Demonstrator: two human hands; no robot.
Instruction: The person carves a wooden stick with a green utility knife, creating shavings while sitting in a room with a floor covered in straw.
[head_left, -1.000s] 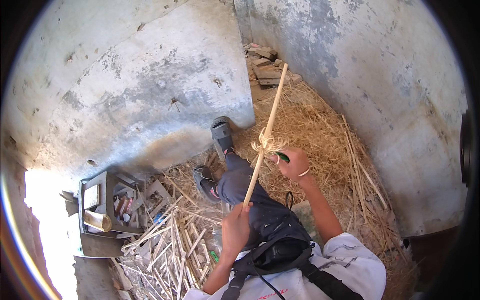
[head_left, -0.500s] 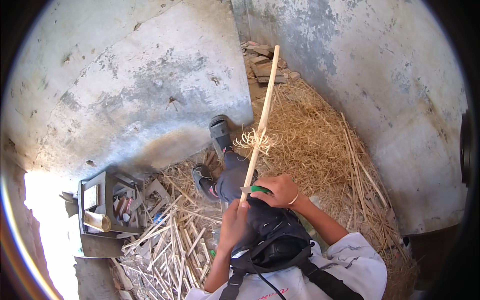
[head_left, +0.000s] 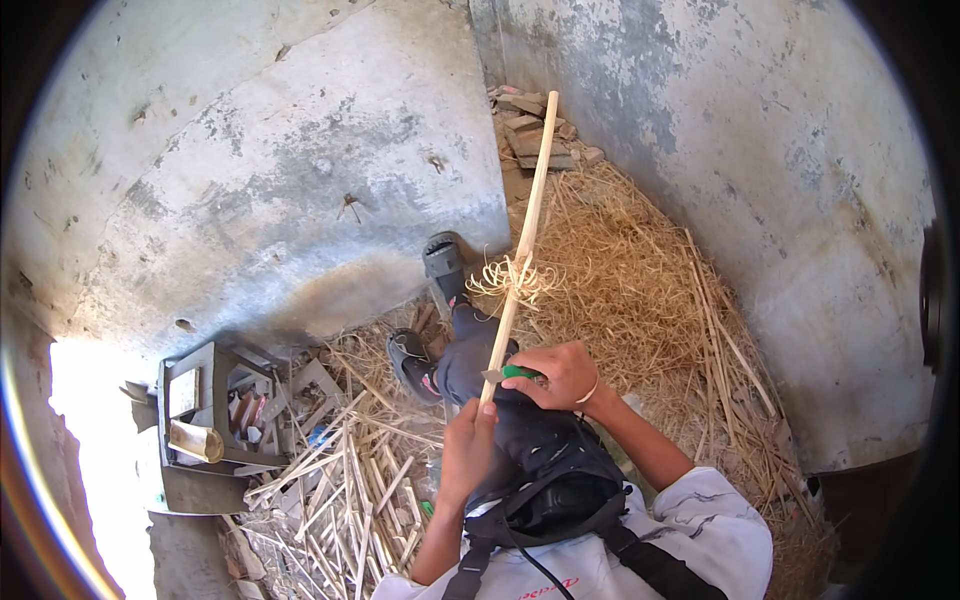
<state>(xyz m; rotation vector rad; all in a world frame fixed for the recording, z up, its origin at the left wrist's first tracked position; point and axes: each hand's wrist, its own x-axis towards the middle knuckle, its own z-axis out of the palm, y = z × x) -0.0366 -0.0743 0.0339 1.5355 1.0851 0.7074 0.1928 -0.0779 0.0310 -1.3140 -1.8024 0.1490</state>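
A long pale wooden stick [head_left: 536, 205] slants up and away from my lap, with a ring of thin curled shavings [head_left: 513, 281] still attached partway along it. My left hand [head_left: 468, 446] grips its near end, thumb lying along the wood. In my right hand [head_left: 562, 377] is a green-handled knife [head_left: 519, 372], its short blade against the stick just beyond my left thumb. The fingers of my right hand wrap the handle and hide part of it. Beneath the stick are my dark trousers and legs.
Split sticks [head_left: 350, 500] lie heaped to my left, beside a grey open-sided frame [head_left: 215, 405] holding scraps. Straw-like shavings [head_left: 630, 290] cover the floor ahead and right. Broken bricks [head_left: 535, 140] are piled in the far corner. Worn plaster walls [head_left: 760, 200] close in both sides.
My right hand and the knife have shifted very slightly along the stick, away from me. My left hand keeps its hold, and the stick stays almost in place.
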